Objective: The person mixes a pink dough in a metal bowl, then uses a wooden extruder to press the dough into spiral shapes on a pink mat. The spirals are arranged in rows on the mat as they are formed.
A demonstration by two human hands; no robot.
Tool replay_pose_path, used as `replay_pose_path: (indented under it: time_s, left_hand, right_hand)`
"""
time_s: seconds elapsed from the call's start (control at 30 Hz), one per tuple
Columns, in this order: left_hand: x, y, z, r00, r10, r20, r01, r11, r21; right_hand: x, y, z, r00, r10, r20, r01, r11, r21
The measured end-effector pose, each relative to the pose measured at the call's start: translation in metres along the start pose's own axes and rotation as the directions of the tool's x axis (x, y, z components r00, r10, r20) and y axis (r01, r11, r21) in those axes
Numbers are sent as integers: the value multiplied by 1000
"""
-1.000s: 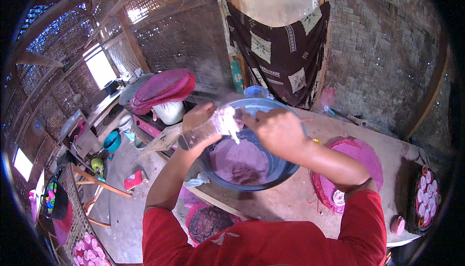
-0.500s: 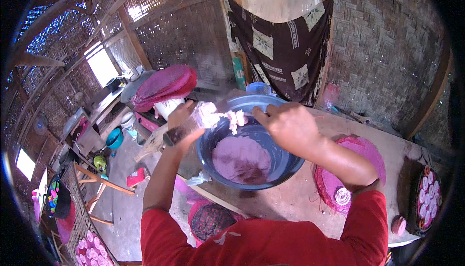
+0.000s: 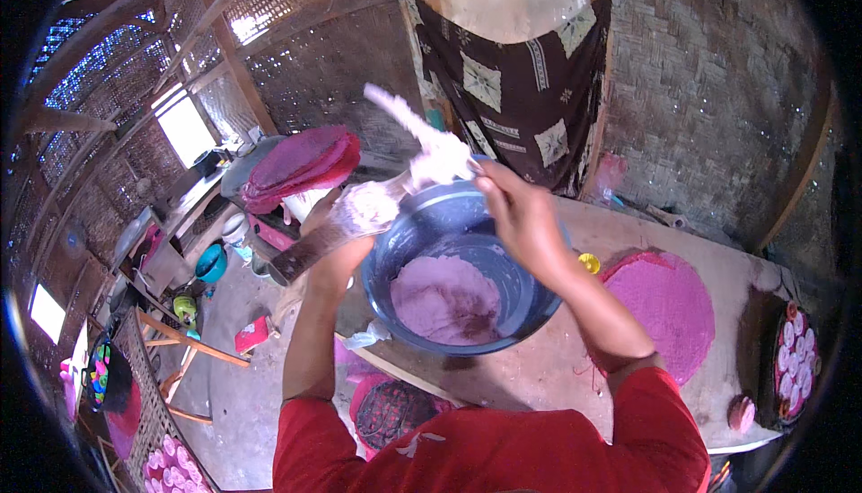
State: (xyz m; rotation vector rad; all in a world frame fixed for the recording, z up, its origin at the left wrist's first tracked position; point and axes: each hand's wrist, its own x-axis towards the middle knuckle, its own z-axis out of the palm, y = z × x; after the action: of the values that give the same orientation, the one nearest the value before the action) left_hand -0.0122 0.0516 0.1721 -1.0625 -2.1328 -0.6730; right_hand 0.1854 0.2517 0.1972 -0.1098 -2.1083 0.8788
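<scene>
Left hand [image 3: 357, 252]: fingers wrapped around a dark cylinder [image 3: 301, 258], its dough-filled end tipped up at the left rim of the basin [image 3: 521, 288]. Right hand [image 3: 523, 215]: fingers pinching pale dough [image 3: 440, 161] above the basin's far rim. Pink mixture [image 3: 440, 295] lies inside the basin. Advisable: steady the cylinder and keep loose dough over the basin. Pose: right hand reaches across the basin's right side, palm turned inward.
</scene>
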Motion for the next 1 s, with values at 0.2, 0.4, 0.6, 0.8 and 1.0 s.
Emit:
replay_pose_path:
  time_s: [0.2, 0.4, 0.6, 0.8, 1.0]
  left_hand:
    - [14, 32, 8, 982, -152, 112, 119, 959, 258]
    - [19, 11, 2, 990, -130, 46, 111, 950, 292]
    - [14, 31, 18, 973, 69, -220, -36, 988, 150]
    - [25, 17, 18, 997, -72, -37, 80, 935, 346]
    - [25, 5, 12, 979, -202, 4, 191, 932, 309]
  right_hand:
    - [-55, 20, 87, 999, -21, 37, 12, 973, 231]
    - [-55, 55, 55, 977, 46, 207, -124, 916, 381]
    - [-40, 55, 79, 985, 85, 150, -134, 923, 360]
    - [-67, 34, 72, 977, 14, 213, -89, 933, 350]
    - [-43, 35, 67, 927, 255, 276, -354, 838, 415]
